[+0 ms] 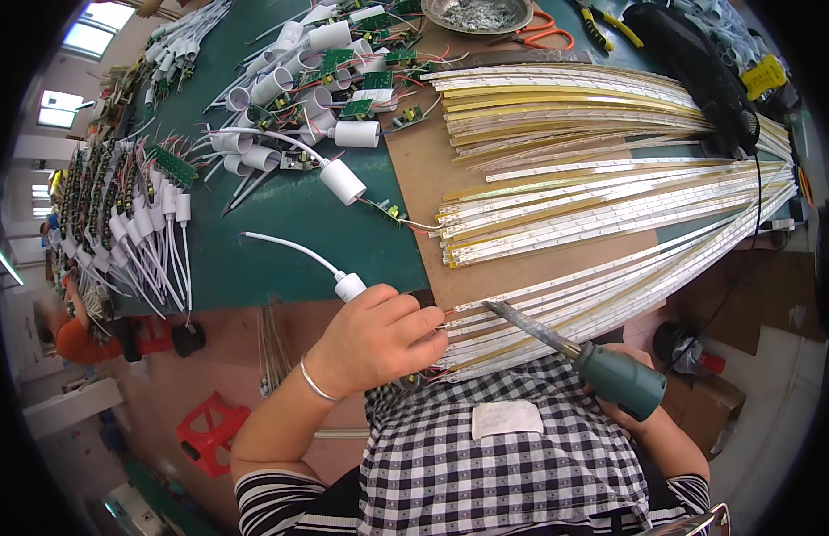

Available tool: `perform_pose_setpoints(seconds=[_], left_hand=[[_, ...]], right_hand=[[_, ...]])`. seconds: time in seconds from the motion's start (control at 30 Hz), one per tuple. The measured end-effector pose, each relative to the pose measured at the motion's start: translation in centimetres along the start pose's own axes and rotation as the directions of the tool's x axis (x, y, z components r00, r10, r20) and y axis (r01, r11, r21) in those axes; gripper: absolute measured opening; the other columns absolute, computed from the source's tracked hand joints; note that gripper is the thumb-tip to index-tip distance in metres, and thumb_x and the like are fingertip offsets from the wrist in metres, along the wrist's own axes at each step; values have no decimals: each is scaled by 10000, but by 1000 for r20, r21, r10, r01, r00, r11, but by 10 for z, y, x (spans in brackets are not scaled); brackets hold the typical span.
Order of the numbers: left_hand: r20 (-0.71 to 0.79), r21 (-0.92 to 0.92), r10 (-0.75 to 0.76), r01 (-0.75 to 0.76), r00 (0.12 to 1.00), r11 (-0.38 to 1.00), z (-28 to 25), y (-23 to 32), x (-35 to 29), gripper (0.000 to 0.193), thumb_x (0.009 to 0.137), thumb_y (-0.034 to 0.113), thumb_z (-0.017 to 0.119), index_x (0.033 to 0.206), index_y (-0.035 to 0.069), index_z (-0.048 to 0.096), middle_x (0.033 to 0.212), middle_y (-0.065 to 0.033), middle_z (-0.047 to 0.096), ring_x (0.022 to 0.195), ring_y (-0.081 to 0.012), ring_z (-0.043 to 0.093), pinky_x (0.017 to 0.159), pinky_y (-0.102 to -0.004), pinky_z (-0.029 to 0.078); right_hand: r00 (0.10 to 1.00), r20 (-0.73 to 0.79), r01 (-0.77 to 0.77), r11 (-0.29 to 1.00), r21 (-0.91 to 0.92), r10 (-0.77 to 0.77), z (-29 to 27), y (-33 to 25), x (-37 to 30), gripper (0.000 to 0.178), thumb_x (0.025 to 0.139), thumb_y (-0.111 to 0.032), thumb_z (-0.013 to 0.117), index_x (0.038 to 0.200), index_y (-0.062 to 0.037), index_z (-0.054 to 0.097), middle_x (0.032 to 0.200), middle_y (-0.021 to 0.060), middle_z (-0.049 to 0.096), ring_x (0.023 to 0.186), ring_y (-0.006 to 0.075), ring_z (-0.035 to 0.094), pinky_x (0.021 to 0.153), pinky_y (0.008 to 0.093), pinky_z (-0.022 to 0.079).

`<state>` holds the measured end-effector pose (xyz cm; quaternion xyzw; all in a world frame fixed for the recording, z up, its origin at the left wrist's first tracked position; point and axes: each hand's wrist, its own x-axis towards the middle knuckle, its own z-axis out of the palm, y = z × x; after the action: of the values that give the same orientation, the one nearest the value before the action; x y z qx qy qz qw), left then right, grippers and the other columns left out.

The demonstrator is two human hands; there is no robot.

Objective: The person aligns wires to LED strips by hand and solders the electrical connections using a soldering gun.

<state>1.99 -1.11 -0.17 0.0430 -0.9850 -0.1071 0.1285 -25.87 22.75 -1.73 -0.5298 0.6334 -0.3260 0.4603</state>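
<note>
My left hand, a bangle at its wrist, is closed by the near ends of the LED strips. A white cylindrical cap with a white cable sticks out past its knuckles. A thin red wire shows at the fingertips; what else they pinch is hidden. My right hand grips the green handle of a soldering iron. The iron's tip lies over the strips, right of my left hand; I cannot tell whether it touches them. Farther back, another white cap is wired through a small circuit board to a strip.
White caps with green boards are heaped at the back left, more bundles at the far left. Brown cardboard lies beneath the strips. A metal bowl, orange-handled scissors, pliers and a black mesh-like object lie behind.
</note>
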Motion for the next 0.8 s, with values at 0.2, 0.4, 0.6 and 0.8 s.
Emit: perform_pose_setpoints(seconds=[0.2, 0.4, 0.6, 0.8], left_hand=[[13, -49, 69, -68, 998, 996, 0, -2, 5, 179, 668, 110, 637, 846, 121, 625, 972, -9, 596, 790, -156, 568, 686, -294, 443], [-49, -27, -51, 49, 998, 998, 7, 5, 12, 142, 666, 86, 654, 795, 111, 599, 893, -4, 608, 771, -163, 577, 742, -331, 416], [-202, -19, -386, 390, 900, 921, 11, 21, 20, 173, 635, 48, 696, 731, 137, 583, 703, 40, 570, 728, -164, 572, 835, -407, 314], [-209, 20, -404, 417, 890, 909, 15, 22, 25, 168, 635, 70, 700, 725, 150, 583, 706, 29, 543, 746, -165, 550, 864, -432, 287]], right_hand=[[1000, -10, 1, 1000, 23, 0, 0, 0, 1, 384, 839, -315, 633, 1072, -9, 622, 1063, 126, 627, 964, 263, 625, 848, 334, 509], [999, -38, 8, 989, 148, -2, 0, -2, 3, 379, 825, -293, 647, 1072, -7, 621, 1048, 124, 631, 953, 264, 628, 834, 336, 513], [999, -48, 6, 999, 33, -5, 4, 1, 3, 333, 812, -243, 655, 1055, -17, 625, 1028, 114, 638, 922, 257, 640, 809, 325, 523], [994, -21, 107, 993, -57, -108, 0, 0, 6, 309, 811, -203, 653, 1060, -22, 625, 1021, 106, 642, 902, 255, 647, 797, 310, 527]])
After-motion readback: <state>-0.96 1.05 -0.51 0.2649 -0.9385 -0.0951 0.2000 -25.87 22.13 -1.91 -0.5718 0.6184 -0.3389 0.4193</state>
